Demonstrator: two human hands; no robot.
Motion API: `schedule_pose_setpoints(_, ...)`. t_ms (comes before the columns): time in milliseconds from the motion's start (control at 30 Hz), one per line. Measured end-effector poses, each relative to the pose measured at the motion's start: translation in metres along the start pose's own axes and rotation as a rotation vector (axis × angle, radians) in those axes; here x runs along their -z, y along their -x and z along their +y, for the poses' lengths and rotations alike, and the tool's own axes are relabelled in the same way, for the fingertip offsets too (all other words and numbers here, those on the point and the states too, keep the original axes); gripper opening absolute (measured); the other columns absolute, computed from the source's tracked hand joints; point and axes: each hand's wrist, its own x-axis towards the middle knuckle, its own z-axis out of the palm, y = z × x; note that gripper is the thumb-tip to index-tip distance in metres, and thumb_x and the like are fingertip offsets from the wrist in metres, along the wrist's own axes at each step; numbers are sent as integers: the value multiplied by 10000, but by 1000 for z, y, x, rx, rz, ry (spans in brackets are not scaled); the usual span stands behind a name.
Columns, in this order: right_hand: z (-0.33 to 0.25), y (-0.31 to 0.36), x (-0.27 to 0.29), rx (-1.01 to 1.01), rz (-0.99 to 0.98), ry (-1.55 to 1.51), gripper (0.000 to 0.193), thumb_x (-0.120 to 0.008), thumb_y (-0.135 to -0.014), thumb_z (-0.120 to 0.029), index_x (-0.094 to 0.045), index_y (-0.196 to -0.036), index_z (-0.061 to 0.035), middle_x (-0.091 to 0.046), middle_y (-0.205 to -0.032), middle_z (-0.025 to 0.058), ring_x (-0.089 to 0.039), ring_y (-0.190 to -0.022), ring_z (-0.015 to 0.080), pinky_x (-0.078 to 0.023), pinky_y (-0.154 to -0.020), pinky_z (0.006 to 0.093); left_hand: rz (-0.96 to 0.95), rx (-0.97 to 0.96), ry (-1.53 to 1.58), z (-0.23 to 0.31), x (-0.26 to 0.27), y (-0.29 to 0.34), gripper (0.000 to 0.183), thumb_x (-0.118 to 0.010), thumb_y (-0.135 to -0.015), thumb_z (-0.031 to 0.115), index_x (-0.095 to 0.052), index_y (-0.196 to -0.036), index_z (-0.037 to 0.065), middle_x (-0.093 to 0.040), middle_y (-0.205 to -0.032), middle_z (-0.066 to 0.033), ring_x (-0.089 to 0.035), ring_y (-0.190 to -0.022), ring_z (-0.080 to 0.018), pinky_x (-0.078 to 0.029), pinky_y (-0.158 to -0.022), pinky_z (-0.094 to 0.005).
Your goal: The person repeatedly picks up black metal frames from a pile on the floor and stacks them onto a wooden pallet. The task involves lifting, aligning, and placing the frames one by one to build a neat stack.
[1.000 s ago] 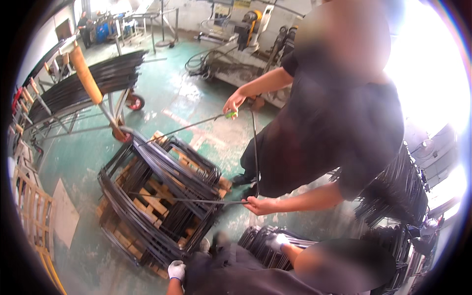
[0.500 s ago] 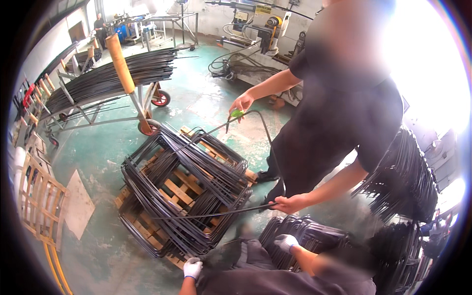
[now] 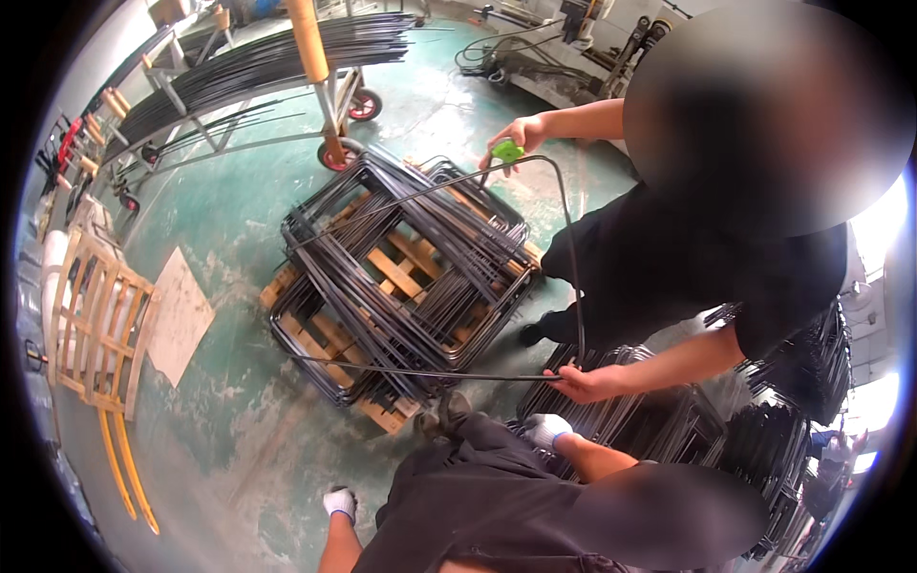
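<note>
My left hand (image 3: pixel 340 503), in a white knitted glove, hangs beside my dark clothing with its fingers loosely apart and nothing visible in it. My right hand (image 3: pixel 547 431), gloved too, is over the near edge of a stack of black bent-tube frames (image 3: pixel 659 411); whether it touches them is unclear, and its fingers are mostly hidden. Across from me a co-worker's bare hands hold one bent black metal frame (image 3: pixel 575 258) above a pallet pile of similar frames (image 3: pixel 401 229). One of those hands also holds a small bright green tool (image 3: pixel 507 151).
A wheeled rack (image 3: pixel 330 105) of long black rods stands at the far left. Slatted wood (image 3: pixel 100 325), a pale board (image 3: pixel 179 315) and yellow bars (image 3: pixel 124 473) lie left. The pile rests on a wooden pallet (image 3: pixel 387 417). More black frames (image 3: pixel 764 458) stand right.
The view has tipped downward and shifted. My left hand has drawn away from the pallet's near corner. The co-worker still holds the frame and green tool, and has leaned in closer.
</note>
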Motion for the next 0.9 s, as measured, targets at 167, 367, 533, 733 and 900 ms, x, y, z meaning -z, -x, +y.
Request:
schedule_pose_setpoints(167, -187, 51, 31, 442, 1, 9, 569, -687, -1003, -347, -583, -1550, -227, -762, -1273, 191, -725, -1184, 391, -578, -1005, 467, -43, -375, -166, -8, -27, 38, 243, -684, -880, 24, -796, -1096, 18, -789, -922, -153, -748, -762, -280, -614, -734, -396)
schedule_pose_setpoints(367, -289, 107, -1, 348, 589, -147, 673, -736, -985, -274, -512, -1611, -172, -761, -938, 170, -750, -811, 410, -606, -743, 480, -267, -509, -433, 36, 20, 4, 291, -711, -829, 73, -803, -1096, 6, -822, -993, -145, -774, -909, -242, -613, -854, -366)
schedule_pose_setpoints(533, -315, 184, -70, 420, 662, -200, 670, -779, -947, -249, -561, -1571, -133, -762, -925, 155, -748, -810, 391, -605, -750, 464, -151, -687, -767, 58, 112, -63, 264, -670, -852, 127, -804, -1023, -23, -808, -921, -145, -765, -858, -302, -618, -831, -406)
schedule_pose_setpoints(733, -323, 249, -151, 267, 568, -221, 659, -754, -963, -267, -555, -1573, -119, -765, -1005, 203, -751, -918, 417, -603, -817, 495, -153, -386, -236, 22, 191, -146, 260, -642, -833, 10, -789, -1047, -5, -796, -974, -135, -741, -895, -253, -581, -836, -371)
schedule_pose_setpoints(900, -313, 275, -193, 259, 557, -193, 650, -743, -973, -284, -550, -1581, -161, -766, -1117, 245, -745, -1035, 450, -600, -897, 505, -286, -272, -44, -37, 219, -118, 254, -657, -859, 10, -785, -1078, 0, -788, -962, -127, -732, -870, -235, -578, -786, -380)
